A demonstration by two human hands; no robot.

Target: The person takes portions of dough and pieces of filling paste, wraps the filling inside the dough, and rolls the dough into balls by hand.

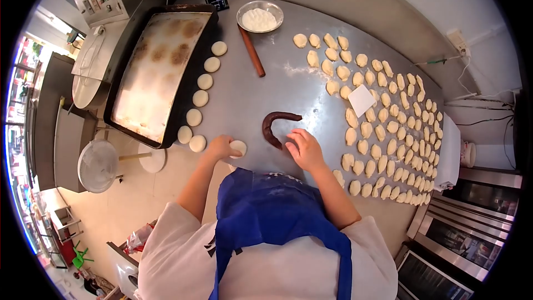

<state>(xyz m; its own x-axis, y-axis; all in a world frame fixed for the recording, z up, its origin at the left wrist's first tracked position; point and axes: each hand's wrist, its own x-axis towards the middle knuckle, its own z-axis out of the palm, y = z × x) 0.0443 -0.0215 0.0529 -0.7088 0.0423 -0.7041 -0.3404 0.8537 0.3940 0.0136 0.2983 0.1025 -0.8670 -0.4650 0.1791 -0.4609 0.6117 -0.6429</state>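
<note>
Left hand (223,146) holds dough disc (239,148) by near edge of worktop (239,97); likely soft, light, best taken by rim. Right hand (305,149) half-curled beside dark roll (268,128), grip unclear; roll probably pliable.

A pale dough round (238,149), smooth, flat and plain white, sits at the fingertips of the left hand (222,147), near the surface's 6 o'clock edge; whether it is lifted or resting cannot be told. From it, towards 2 o'clock, a thick, dark brown roll (267,126) lies on the surface, bent like a hook, its bend bulging to 9 o'clock. One end points to 3 o'clock; the other runs towards 5 o'clock, just beside the fingers of the right hand (304,149).
</note>
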